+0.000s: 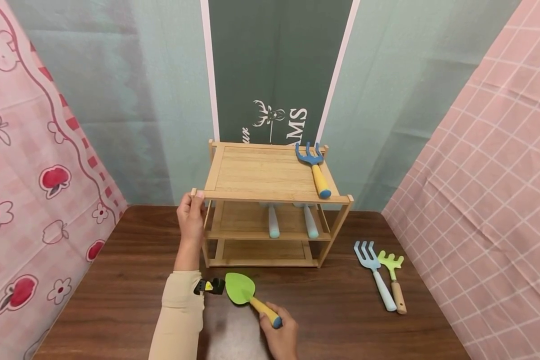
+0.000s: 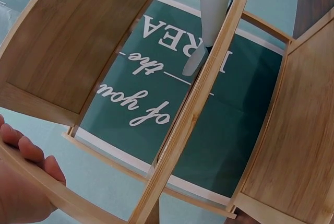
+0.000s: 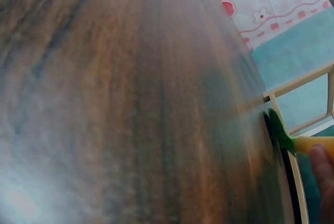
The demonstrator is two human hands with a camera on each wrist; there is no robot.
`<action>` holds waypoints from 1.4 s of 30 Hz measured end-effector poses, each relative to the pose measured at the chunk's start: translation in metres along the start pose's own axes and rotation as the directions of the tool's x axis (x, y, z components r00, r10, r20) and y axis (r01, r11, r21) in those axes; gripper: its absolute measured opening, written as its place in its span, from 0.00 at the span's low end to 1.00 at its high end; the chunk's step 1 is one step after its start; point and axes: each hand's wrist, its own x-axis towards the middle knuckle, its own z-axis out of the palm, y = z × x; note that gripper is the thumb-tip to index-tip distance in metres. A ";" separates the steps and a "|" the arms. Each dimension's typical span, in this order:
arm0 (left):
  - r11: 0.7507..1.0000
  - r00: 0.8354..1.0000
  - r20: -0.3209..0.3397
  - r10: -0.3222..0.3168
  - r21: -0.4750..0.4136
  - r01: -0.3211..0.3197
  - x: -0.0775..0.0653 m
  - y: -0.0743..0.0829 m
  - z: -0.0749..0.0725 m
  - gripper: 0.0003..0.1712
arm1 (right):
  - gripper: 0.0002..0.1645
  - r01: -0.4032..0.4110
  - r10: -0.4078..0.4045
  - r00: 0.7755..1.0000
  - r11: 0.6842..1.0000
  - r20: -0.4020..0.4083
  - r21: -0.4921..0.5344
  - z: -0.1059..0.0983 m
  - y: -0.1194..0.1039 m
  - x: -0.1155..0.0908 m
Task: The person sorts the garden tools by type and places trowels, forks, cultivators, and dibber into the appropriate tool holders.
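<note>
My left hand (image 1: 191, 212) grips the front left corner post of a wooden three-tier shelf (image 1: 270, 196); its curled fingers also show at the left of the left wrist view. In front of the shelf, my right hand (image 1: 281, 332) holds a toy garden trowel (image 1: 240, 289) by its yellow handle with a blue end. The trowel's green leaf-shaped blade points up and left, near the left wrist's black strap. A blue hand rake (image 1: 315, 167) with a yellow handle lies on the top tier at the right. Two pale-handled tools (image 1: 274, 222) rest on the middle tier, their heads mostly hidden.
On the brown table (image 1: 130, 280) to the right of the shelf lie a light blue hand fork (image 1: 378, 280) and a small green rake (image 1: 395, 280) with a wooden handle. Pink patterned cloths flank the table, and a green curtain (image 1: 117, 125) hangs behind the shelf.
</note>
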 end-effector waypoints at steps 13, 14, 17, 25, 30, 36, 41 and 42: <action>0.999 1.000 -0.001 0.014 0.038 -0.014 0.000 0.000 -0.001 0.13 | 0.17 0.256 -0.224 0.960 0.944 -0.166 0.208 -0.009 -0.021 0.001; 0.999 1.000 -0.002 0.014 0.040 -0.014 0.000 0.000 -0.001 0.14 | 0.17 0.269 -0.236 0.957 0.938 -0.168 0.218 -0.011 -0.025 0.001; 0.999 1.000 -0.001 0.016 0.049 -0.016 -0.001 0.000 -0.001 0.16 | 0.17 0.309 -0.269 0.945 0.919 -0.183 0.245 -0.014 -0.033 0.002; 0.998 1.000 -0.010 0.019 0.054 -0.019 -0.001 -0.001 -0.003 0.10 | 0.19 0.414 -0.354 0.910 0.796 -0.214 0.442 -0.016 -0.042 0.008; 0.998 1.000 -0.006 0.018 0.061 -0.017 -0.001 0.000 -0.002 0.11 | 0.20 0.436 -0.370 0.900 0.735 -0.231 0.519 -0.015 -0.044 0.009; 0.998 1.000 -0.007 0.012 0.067 -0.012 0.000 0.001 -0.002 0.11 | 0.17 0.337 -0.282 0.941 0.718 -0.189 0.609 -0.015 -0.047 0.009; 0.998 1.000 0.002 0.010 0.054 -0.010 0.001 0.002 -0.001 0.10 | 0.15 0.325 -0.269 0.944 0.670 -0.190 0.667 -0.019 -0.057 0.011; 0.998 1.000 0.000 0.011 0.056 -0.011 0.001 0.002 -0.001 0.10 | 0.15 0.342 -0.286 0.938 0.654 -0.197 0.675 -0.020 -0.058 0.011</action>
